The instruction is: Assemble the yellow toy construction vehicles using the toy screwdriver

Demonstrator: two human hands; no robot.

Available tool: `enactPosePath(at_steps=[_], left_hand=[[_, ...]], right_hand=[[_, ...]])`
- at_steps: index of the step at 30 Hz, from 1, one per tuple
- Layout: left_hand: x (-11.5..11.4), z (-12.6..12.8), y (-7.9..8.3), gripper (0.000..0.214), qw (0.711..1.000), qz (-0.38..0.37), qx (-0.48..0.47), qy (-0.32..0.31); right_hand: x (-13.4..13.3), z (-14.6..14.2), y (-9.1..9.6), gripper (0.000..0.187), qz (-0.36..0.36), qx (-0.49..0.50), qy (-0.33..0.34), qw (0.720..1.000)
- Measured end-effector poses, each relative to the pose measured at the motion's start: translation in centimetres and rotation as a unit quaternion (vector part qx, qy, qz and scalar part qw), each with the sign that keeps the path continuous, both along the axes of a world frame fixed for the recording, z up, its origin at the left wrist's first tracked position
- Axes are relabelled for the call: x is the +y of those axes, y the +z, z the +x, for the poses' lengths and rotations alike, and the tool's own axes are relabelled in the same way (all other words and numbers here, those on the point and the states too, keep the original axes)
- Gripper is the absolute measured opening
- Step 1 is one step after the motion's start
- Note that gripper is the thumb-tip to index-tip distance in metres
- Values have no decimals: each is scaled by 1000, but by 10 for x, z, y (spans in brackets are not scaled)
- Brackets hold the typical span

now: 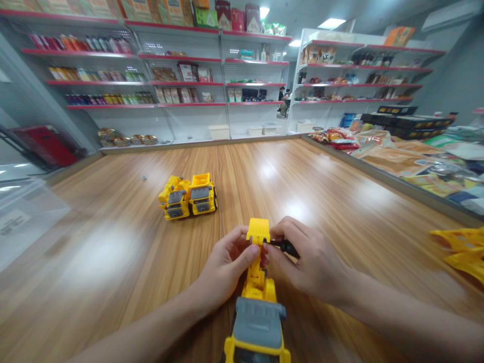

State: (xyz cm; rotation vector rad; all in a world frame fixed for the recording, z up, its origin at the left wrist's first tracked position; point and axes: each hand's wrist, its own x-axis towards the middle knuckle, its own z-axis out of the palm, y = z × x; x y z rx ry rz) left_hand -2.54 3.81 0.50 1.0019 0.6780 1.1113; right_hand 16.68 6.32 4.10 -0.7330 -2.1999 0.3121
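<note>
Nearest, at six o'clock, the yellow toy vehicle [258,322] lies with its boom pointing to twelve. The left forearm slants in from seven, left hand [230,262] pinching the boom's end; the right enters from four, right hand [313,254] clamped around a black-handled tool [289,248] aimed at nine. Beyond, at ten from the hands, stand two toy trucks [200,195].

Count: two toy trucks [176,198] [203,193] stood left on the counter [340,181]; one longer toy vehicle [259,322], one black-handled tool [289,248] and two hands [224,264] [317,257] were near; one clear bin [28,217] at left edge. Yellow parts [467,247], right: number uncertain.
</note>
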Motion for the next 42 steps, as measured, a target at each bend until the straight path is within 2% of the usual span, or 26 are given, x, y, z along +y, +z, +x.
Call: enactPosePath(at_steps=[3,8,14,18,25,27,31,33,35,37,39,42], left_hand=[[0,1,0,15,1000,-6,11,14],[1,1,1,16,1000,-8,11,9],[3,2,3,15,1000,-20,3,-10],[4,3,5,13,999,-30,-11,1],[4,4,11,12,999,-49,-19,9],[4,4,10,11,999,-48,-20,9],[4,4,6,10,998,-55,-35,22],[5,3,6,10,997,-57,-37,21],[6,3,6,10,997,-64,-34,18],[7,3,8,11,997,-72,-31,17],[7,3,9,12,996,-79,-30,14],[8,4,9,15,996,-80,-22,19]], right_hand=[[1,1,0,1,7,-8,-8,1000],[5,3,-3,12,13,-32,-7,999],[4,2,-3,11,-26,-23,-15,999],[0,3,0,21,-42,6,0,999],[8,4,-5,12,-41,36,-78,996],[10,4,-6,6,-58,36,-76,995],[7,3,-5,16,-72,43,-49,995],[6,3,-5,18,-104,53,-47,992],[7,4,-8,13,-175,76,-59,980],[11,4,-11,12,-262,105,-73,957],[15,4,-13,19,-325,129,-75,934],[19,4,-12,21,-338,162,-40,926]])
